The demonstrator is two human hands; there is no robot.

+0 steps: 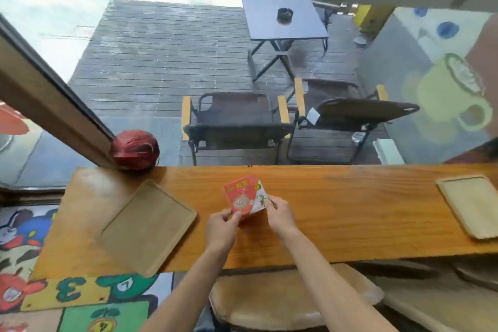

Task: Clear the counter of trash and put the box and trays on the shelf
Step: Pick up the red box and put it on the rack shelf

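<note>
The premises appeared to be a café, with a long wooden counter (336,213) set against a window (161,62) as bar seating and round wooden stools (293,296) below it. Two wooden serving trays (148,226) lay on the counter, and a coffee mug (452,91) was painted on the glass. Outside was a wooden deck (161,56) furnished with two folding armchairs (237,121) and a small square table (283,19) bearing an ashtray (285,14), consistent with customer seating.

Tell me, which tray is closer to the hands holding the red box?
The left tray, below the red ball. It lies nearer the left hand and red box than the tray at the counter's right end.
</note>
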